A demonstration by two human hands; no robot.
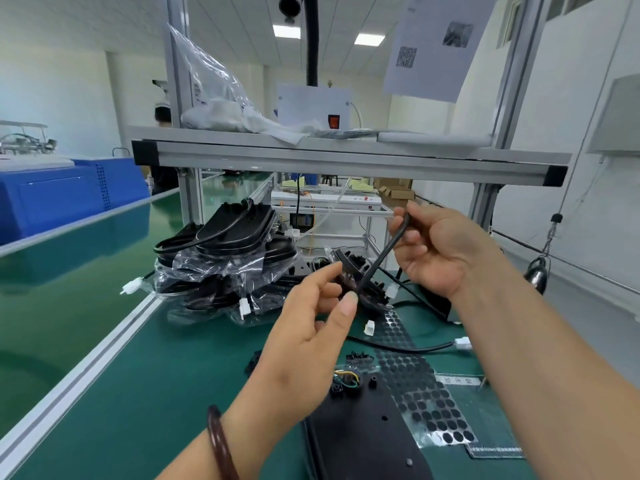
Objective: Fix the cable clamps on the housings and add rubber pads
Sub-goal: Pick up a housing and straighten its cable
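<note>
Two hands are up in the air over the green bench. Our right hand curls its fingers round a black cable. The cable is smooth, round and thick, like a bit of rope. It runs down from our right fingers to a black housing between our hands. The housing is round and hard, with little ribs that stick up. We hold it tilted, above the bench.

Our left hand pinches the rim of the housing with the thumb and first finger. The other fingers are bent loosely. The thumb tip sits just beside the spot where the cable meets the housing.

Under our hands lies a black plate. It is flat and dull, with a few small holes. Just beside it on the right is a clear sheet of pads, lots of small round black dots in rows. A little heap of tiny black bits lies near the top of the sheet; we cannot tell what they are. A white square plug lies near the sheet too.

At the back left is a pile of black oval housings in crinkly clear bags. A dark shiny ring goes round our left wrist. A grey metal shelf runs across above the bench.
</note>
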